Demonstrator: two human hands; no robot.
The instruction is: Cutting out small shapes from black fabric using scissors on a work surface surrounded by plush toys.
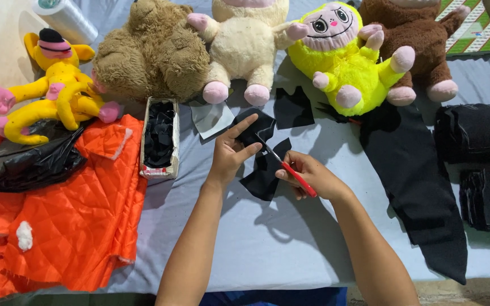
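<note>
My left hand pinches the floppy piece of black felt fabric at its far edge, forefinger stretched out along it, while my right hand is closed around the red handles of the small red-handled scissors, blades pointing far and left into the cloth. The piece sits mid-table on the grey-blue cloth-covered table, just near of the plush toys. I judge the cut as partway: the blades are inside the felt's outline and the piece already has notched edges, while another cut black scrap lies further off, by the bright yellow-green plush doll. A long black fabric strip to the right looks uncut. The blade tips are lost against the black, so I cannot tell how wide they gape, and the small cardboard box of black pieces shows only dark contents.
</note>
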